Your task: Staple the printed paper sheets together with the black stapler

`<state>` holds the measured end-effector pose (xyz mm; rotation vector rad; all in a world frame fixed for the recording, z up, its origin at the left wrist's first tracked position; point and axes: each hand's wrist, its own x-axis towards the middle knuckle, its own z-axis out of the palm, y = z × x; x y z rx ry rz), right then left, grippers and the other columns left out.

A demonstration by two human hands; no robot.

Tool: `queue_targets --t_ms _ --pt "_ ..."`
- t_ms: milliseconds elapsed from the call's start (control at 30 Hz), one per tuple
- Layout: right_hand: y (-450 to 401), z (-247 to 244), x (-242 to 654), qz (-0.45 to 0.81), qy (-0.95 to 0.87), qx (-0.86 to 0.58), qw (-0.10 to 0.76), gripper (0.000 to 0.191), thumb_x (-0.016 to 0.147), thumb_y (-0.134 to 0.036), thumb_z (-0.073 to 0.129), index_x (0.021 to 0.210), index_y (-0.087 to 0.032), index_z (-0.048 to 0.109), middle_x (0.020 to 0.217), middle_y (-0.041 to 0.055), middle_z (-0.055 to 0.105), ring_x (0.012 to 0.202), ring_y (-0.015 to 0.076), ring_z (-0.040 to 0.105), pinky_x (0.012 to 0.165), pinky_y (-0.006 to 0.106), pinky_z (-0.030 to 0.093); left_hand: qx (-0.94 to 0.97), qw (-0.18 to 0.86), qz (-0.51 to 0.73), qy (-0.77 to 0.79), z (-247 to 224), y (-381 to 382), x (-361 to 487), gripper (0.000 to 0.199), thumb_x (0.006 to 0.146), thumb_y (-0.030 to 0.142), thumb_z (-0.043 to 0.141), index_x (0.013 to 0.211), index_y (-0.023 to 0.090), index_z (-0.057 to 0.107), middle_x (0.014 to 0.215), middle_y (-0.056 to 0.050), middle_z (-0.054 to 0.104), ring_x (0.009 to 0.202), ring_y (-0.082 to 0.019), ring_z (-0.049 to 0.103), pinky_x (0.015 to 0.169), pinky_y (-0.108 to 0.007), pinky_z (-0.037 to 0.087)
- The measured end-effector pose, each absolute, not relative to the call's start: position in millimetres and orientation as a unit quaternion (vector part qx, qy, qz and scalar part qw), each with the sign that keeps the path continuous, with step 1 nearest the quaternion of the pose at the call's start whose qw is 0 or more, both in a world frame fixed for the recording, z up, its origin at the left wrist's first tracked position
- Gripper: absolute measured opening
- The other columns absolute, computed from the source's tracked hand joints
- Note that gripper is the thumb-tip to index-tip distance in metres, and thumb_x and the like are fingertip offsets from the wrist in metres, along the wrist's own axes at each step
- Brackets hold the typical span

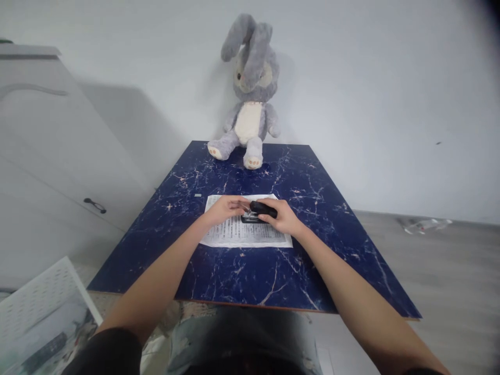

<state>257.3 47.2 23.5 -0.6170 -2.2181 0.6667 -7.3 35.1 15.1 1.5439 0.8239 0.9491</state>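
A black stapler [263, 209] lies over the printed paper sheets [246, 237] on the blue marbled table [250, 281]. Its top part is raised from its base. My right hand [283, 216] is wrapped round the stapler's top part from the right. My left hand [225, 209] is at the stapler's left end, its fingers closed together by the metal parts there. Whatever the left fingers may hold is too small to make out.
A grey plush rabbit [250, 122] sits at the table's far edge against the wall. A small pale piece [198, 195] lies left of the paper. A white perforated basket [39, 302] stands at the lower left, near a white cabinet [58, 140].
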Motion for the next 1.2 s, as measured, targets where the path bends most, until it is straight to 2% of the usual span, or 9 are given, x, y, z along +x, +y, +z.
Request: queue_targets --t_ms 100,233,367,500,567,667,800,1000,1200 --pt "39.2 25.6 250.9 0.256 -0.854 -0.247 0.379 0.033 0.094 -0.040 0.067 0.122 -0.021 0.069 0.114 0.0104 0.077 0.100 0.0269 0.073 0.092 0.041 0.056 0.655 0.540 0.404 0.340 11.9 33.0 2.7 0.034 0.076 0.027 0.085 0.107 0.015 0.076 0.090 -0.007 0.076 0.086 -0.019 0.072 0.085 -0.034 0.057" --pt "30.5 25.8 244.5 0.258 -0.846 -0.257 0.390 0.032 0.093 -0.041 0.068 0.120 -0.023 0.069 0.112 0.0090 0.077 0.099 0.0266 0.073 0.092 0.040 0.056 0.655 0.533 0.408 0.347 12.9 29.7 6.1 0.032 0.073 0.019 0.083 0.103 0.017 0.074 0.090 -0.004 0.074 0.083 -0.017 0.070 0.082 -0.031 0.055" --pt "30.2 26.6 242.4 0.257 -0.848 -0.261 0.382 0.032 0.092 -0.040 0.070 0.119 -0.023 0.069 0.107 0.0074 0.078 0.093 0.0251 0.074 0.087 0.038 0.056 0.667 0.515 0.411 0.348 12.5 32.6 3.2 0.034 0.071 0.024 0.086 0.102 0.017 0.072 0.088 -0.005 0.073 0.081 -0.018 0.069 0.081 -0.033 0.056" --pt "43.9 30.7 254.3 0.179 -0.810 -0.362 0.425 0.032 0.088 -0.036 0.073 0.116 -0.022 0.071 0.109 0.0085 0.077 0.096 0.0270 0.073 0.090 0.040 0.056 0.694 0.362 0.460 0.419 10.5 39.6 0.6 0.021 0.087 0.034 0.075 0.099 0.018 0.071 0.091 -0.005 0.073 0.085 -0.019 0.070 0.088 -0.037 0.056" --pt "54.4 33.0 266.6 0.130 -0.768 -0.435 0.452 0.032 0.087 -0.032 0.071 0.117 -0.020 0.070 0.109 0.0096 0.077 0.097 0.0280 0.073 0.091 0.041 0.056 0.740 0.238 0.431 0.459 8.6 42.4 -0.7 0.018 0.096 0.034 0.063 0.102 0.019 0.071 0.098 -0.007 0.073 0.094 -0.020 0.069 0.095 -0.040 0.054" --pt "68.2 35.2 287.1 0.066 -0.723 -0.530 0.438 0.033 0.086 -0.025 0.067 0.119 -0.018 0.071 0.109 0.0119 0.077 0.099 0.0309 0.072 0.092 0.044 0.055 0.806 0.101 0.326 0.484 2.6 44.9 -1.3 0.026 0.099 0.031 0.059 0.121 0.020 0.068 0.126 -0.011 0.068 0.120 -0.026 0.062 0.111 -0.046 0.044" --pt "75.7 35.4 305.4 0.014 -0.702 -0.621 0.350 0.038 0.082 -0.019 0.066 0.120 -0.018 0.072 0.105 0.0142 0.077 0.100 0.0351 0.072 0.091 0.046 0.054 0.829 0.050 0.213 0.515 -6.7 44.9 1.7 0.047 0.102 0.035 0.056 0.146 0.021 0.053 0.154 -0.016 0.051 0.144 -0.033 0.044 0.120 -0.055 0.031" --pt "76.6 31.5 308.6 0.010 -0.696 -0.662 0.278 0.037 0.081 -0.018 0.068 0.116 -0.020 0.075 0.100 0.0128 0.079 0.096 0.0327 0.074 0.089 0.043 0.055 0.834 0.035 0.190 0.517 -0.5 42.6 5.8 0.038 0.101 0.027 0.054 0.139 0.023 0.056 0.131 -0.011 0.062 0.122 -0.029 0.057 0.107 -0.047 0.042" --pt "75.6 30.2 305.5 0.028 -0.712 -0.653 0.257 0.034 0.081 -0.019 0.070 0.115 -0.021 0.076 0.102 0.0117 0.079 0.097 0.0307 0.074 0.087 0.039 0.056 0.809 0.021 0.229 0.541 7.8 44.9 3.8 0.033 0.099 0.009 0.043 0.123 0.023 0.061 0.121 -0.010 0.061 0.115 -0.028 0.057 0.097 -0.043 0.045"
